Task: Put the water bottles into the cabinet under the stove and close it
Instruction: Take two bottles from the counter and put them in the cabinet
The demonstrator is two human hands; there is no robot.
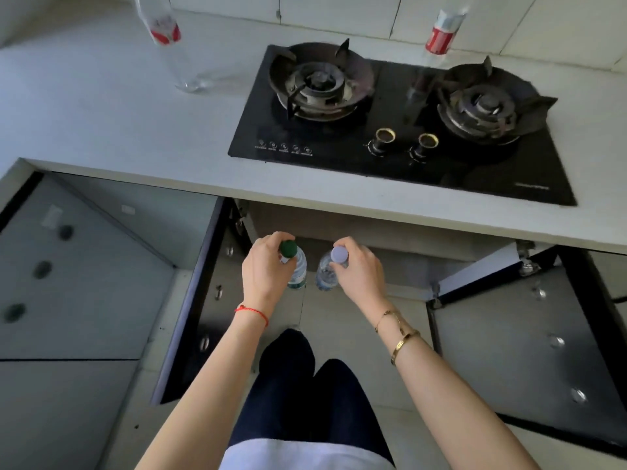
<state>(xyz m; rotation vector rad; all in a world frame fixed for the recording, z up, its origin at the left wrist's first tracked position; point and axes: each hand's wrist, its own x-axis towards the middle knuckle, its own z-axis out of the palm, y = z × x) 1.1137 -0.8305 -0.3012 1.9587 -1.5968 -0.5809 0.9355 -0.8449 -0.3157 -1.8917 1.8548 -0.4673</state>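
Head view, hands [264, 269] gripping bottles [298, 269], doors [193, 300] open

Both arms stretched fwd & down, roughly parallel, forearms bare. Left hand [266, 269] palm down, fingers curled round the neck of the green-capped bottle [294, 266], thumb side inward; red string bracelet [251, 313] on that wrist. Right hand [359, 271] likewise palm down, fingertips pinching just under the white-capped bottle [330, 271] top; two gold bracelets [398, 334] on right wrist. Hands level w/ each other, close but apart. Legs in dark trousers [305, 385] below, knees together btw the arms.
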